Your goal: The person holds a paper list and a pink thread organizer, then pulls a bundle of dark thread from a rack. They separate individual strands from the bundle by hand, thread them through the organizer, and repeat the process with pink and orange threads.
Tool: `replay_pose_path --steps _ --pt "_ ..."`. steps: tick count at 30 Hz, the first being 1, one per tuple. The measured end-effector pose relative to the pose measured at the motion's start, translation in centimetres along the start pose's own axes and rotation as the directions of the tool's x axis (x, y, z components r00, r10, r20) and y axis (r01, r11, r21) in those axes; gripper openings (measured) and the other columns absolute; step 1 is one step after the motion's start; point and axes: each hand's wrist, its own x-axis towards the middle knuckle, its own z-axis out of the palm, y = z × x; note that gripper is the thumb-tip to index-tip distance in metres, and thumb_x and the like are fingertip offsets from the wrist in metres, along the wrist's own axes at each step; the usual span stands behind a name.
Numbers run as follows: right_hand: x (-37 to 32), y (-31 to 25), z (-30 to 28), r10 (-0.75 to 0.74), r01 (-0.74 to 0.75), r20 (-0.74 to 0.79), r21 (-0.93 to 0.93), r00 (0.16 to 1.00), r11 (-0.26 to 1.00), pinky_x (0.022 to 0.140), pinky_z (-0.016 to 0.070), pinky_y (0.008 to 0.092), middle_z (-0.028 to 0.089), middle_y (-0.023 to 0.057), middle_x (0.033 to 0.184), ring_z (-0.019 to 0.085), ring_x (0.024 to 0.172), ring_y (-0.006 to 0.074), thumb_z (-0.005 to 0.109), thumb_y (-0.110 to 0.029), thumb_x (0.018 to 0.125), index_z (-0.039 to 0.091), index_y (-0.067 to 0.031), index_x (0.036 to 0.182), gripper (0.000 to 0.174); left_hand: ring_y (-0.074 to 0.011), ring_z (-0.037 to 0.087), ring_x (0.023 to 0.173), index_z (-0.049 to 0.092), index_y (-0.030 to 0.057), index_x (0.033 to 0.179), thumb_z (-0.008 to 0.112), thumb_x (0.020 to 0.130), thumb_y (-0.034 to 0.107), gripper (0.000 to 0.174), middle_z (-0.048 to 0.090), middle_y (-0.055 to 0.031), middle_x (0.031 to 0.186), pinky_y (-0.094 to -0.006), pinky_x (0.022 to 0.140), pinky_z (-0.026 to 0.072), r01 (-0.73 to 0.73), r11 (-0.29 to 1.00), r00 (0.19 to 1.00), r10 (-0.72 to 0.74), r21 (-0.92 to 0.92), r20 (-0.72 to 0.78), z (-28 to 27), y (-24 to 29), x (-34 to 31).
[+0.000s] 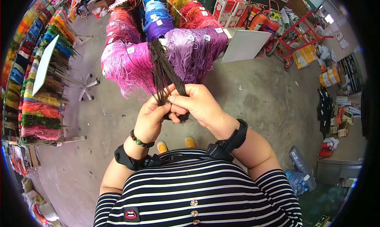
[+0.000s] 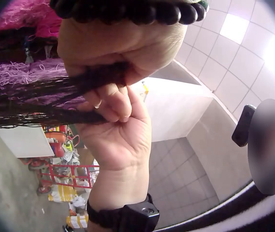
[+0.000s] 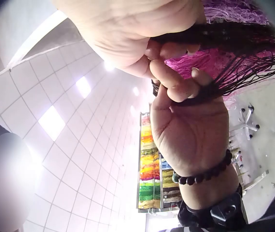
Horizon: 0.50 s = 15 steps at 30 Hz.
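Note:
A hank of dark brown yarn hangs from the front of the rack, between pink yarn and purple yarn. The left hand grips strands near the hank's lower end. Beside it, the right hand holds the other side of the hank, fingertips meeting the left's. In the left wrist view, dark strands run into both hands. The right wrist view shows the strands split between the right hand and the left hand. Palms partly hide the pinched ends.
A rack of many-coloured yarn stands at the left, with a white board against it. Another white board leans right of the purple yarn. Behind it are a red hand truck and fire extinguishers.

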Motion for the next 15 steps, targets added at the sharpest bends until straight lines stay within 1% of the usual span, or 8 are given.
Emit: replay_pose_path --steps 1,4,7,12,15 --pt "0.0 0.1 -0.1 0.005 -0.005 0.000 -0.019 1.000 1.000 0.050 0.0424 0.0283 0.048 0.0018 0.059 0.055 0.054 0.0159 0.055 -0.007 0.092 0.059 0.0021 0.082 0.014 -0.0185 0.065 0.084 0.038 0.0022 0.140 0.042 0.094 0.003 0.046 0.065 -0.0132 0.099 -0.0272 0.069 0.0528 0.003 1.000 1.000 -0.003 0.001 0.019 -0.1 0.0 0.0" --pt "0.1 0.2 -0.2 0.017 -0.017 -0.004 -0.081 1.000 0.997 0.049 0.0425 0.0278 0.049 0.0019 0.059 0.056 0.053 0.0154 0.056 -0.006 0.090 0.060 0.0022 0.081 0.013 -0.0187 0.065 0.086 0.037 0.0037 0.140 0.045 0.095 0.004 0.046 0.063 -0.0120 0.108 -0.0274 0.069 0.0542 -0.022 1.000 0.999 0.022 -0.015 -0.046 0.3 -0.4 0.0" --pt "0.1 0.2 -0.1 0.028 -0.030 -0.015 -0.134 1.000 0.990 0.049 0.0427 0.0274 0.049 0.0015 0.058 0.055 0.052 0.0148 0.058 -0.005 0.089 0.060 0.0021 0.082 0.011 -0.0182 0.065 0.086 0.035 0.0058 0.142 0.048 0.096 0.006 0.047 0.060 -0.0106 0.114 -0.0276 0.069 0.0552 -0.045 0.999 0.999 0.045 -0.016 -0.009 -0.2 -1.1 0.1" --pt "0.2 0.2 -0.1 0.050 -0.054 -0.030 -0.162 0.998 0.985 0.048 0.0428 0.0274 0.047 0.0004 0.054 0.054 0.048 0.0141 0.058 -0.006 0.089 0.061 0.0018 0.082 0.011 -0.0168 0.065 0.082 0.036 0.0059 0.139 0.046 0.098 0.006 0.043 0.064 -0.0124 0.101 -0.0263 0.069 0.0541 -0.031 0.998 0.999 0.031 0.058 0.014 -0.1 -1.1 0.1" --pt "0.3 0.3 0.1 0.053 -0.057 -0.037 -0.106 0.998 0.993 0.047 0.0422 0.0275 0.047 -0.0001 0.054 0.053 0.046 0.0137 0.057 -0.006 0.090 0.061 0.0020 0.083 0.011 -0.0159 0.065 0.078 0.038 0.0053 0.137 0.046 0.098 0.006 0.041 0.066 -0.0129 0.094 -0.0258 0.069 0.0532 -0.020 0.997 1.000 0.019 0.072 0.024 -0.2 -1.2 0.1"
